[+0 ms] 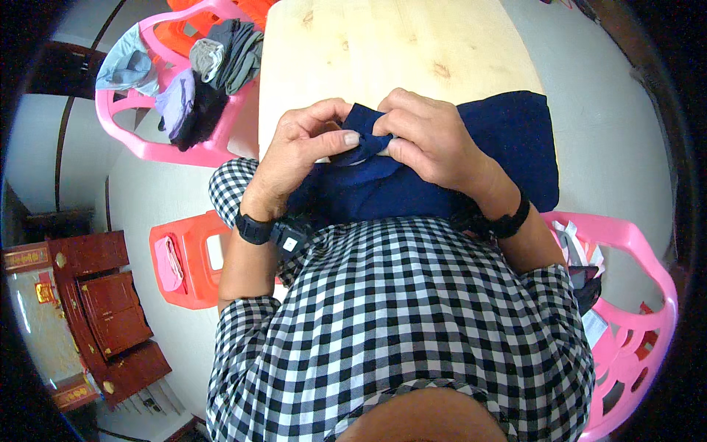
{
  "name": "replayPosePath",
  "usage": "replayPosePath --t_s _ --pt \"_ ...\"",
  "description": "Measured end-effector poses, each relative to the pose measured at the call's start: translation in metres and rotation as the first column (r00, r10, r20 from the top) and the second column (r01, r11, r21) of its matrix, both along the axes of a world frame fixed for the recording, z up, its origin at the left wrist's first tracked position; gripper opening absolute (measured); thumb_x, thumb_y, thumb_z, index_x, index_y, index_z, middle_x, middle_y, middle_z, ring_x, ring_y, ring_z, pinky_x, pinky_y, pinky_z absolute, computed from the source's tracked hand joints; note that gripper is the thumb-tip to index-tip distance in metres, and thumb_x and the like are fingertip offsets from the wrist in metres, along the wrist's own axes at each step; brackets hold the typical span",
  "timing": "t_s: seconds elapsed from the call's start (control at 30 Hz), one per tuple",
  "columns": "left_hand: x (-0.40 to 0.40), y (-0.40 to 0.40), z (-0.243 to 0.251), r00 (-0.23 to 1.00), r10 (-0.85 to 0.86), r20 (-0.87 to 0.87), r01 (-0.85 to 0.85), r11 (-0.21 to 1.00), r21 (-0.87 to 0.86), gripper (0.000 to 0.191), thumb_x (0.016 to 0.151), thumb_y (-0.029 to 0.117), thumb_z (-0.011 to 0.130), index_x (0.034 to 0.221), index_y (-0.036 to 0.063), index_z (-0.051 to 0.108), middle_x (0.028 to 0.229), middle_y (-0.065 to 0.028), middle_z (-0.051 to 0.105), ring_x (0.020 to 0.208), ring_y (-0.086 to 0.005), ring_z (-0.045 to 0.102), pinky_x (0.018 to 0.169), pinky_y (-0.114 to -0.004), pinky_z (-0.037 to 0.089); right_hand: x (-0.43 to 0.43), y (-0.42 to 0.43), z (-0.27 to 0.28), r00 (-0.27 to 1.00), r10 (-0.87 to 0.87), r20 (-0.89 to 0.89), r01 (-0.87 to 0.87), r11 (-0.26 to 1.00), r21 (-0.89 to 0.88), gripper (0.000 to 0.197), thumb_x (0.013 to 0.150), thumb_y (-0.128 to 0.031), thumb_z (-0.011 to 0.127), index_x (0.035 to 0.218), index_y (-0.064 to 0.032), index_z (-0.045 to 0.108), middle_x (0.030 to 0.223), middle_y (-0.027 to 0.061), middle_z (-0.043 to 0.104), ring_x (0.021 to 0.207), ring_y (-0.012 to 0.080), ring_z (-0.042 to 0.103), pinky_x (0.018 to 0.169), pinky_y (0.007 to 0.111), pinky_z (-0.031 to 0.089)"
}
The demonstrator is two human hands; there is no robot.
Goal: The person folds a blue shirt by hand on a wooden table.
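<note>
A navy blue cloth garment [511, 143] lies along the near edge of the pale wooden table [386, 50] and hangs over toward my lap. My left hand [309, 135] pinches a gathered part of the cloth, its thumb on top. Close beside it, my right hand [422, 135] grips the same bunched part between thumb and fingers. A flat corner of the cloth sticks up between the two hands. The right part of the garment lies flat at the table's right side. Which part of the garment is held, I cannot tell.
At the upper left a pink plastic chair [127, 135] bears several pieces of clothing [232, 55]. An orange-red plastic stool [193, 282] with a folded pink cloth [168, 264] stands at the left. Another pink plastic chair [635, 237] with cloths is at the lower right. A wooden cabinet [113, 309] stands far left.
</note>
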State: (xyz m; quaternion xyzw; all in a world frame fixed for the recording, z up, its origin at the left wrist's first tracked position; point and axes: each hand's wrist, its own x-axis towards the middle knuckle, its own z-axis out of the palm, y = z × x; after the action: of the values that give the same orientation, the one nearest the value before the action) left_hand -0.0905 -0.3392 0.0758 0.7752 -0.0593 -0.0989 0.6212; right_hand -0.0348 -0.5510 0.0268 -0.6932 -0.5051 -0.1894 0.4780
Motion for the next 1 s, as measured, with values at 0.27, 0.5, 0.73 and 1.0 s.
replayPosePath --t_s 0.27,0.5,0.73,1.0 --pt "0.013 -0.010 -0.012 0.789 -0.147 0.597 -0.089 0.934 0.347 0.010 0.089 0.006 0.064 0.094 -0.0028 0.066 0.090 -0.0024 0.062 0.073 -0.0078 0.057 0.067 -0.020 0.045 0.003 0.002 -0.007 0.999 0.033 -0.039 -0.031 0.998 0.054 0.017 0.071 -0.007 0.067 0.086 -0.0053 0.060 0.080 0.0096 0.052 0.073 0.0286 0.059 0.062 0.038 0.047" --pt "-0.005 -0.019 -0.024 0.975 0.178 0.130 -0.158 0.976 -0.149 0.010 0.092 0.008 0.062 0.097 0.0005 0.067 0.083 0.0019 0.059 0.076 -0.0058 0.055 0.069 -0.020 0.043 0.001 -0.006 -0.008 0.952 0.057 -0.302 -0.037 0.997 0.071 0.011 0.079 0.000 0.065 0.089 0.0002 0.061 0.085 0.0116 0.058 0.075 0.0216 0.058 0.066 0.030 0.046" --pt "-0.006 -0.025 -0.015 0.991 0.122 -0.047 -0.118 0.990 0.079 0.035 0.080 0.002 0.071 0.114 0.0014 0.064 0.094 -0.0009 0.066 0.080 -0.0074 0.060 0.069 -0.019 0.047 0.001 0.009 -0.021 0.979 0.009 -0.206 0.030 0.982 0.188 0.011 0.076 -0.001 0.066 0.086 0.0015 0.061 0.077 0.0101 0.056 0.063 0.0208 0.054 0.056 0.031 0.043" --pt "-0.003 -0.013 -0.027 0.977 0.187 0.098 -0.156 0.954 -0.255 0.024 0.072 -0.005 0.058 0.094 -0.0055 0.065 0.094 -0.0078 0.067 0.084 -0.0143 0.061 0.081 -0.025 0.047 0.001 0.006 -0.020 0.971 0.082 -0.227 -0.059 0.992 0.108 0.023 0.075 -0.017 0.076 0.089 -0.0035 0.063 0.082 0.0079 0.059 0.068 0.0236 0.059 0.062 0.034 0.046"
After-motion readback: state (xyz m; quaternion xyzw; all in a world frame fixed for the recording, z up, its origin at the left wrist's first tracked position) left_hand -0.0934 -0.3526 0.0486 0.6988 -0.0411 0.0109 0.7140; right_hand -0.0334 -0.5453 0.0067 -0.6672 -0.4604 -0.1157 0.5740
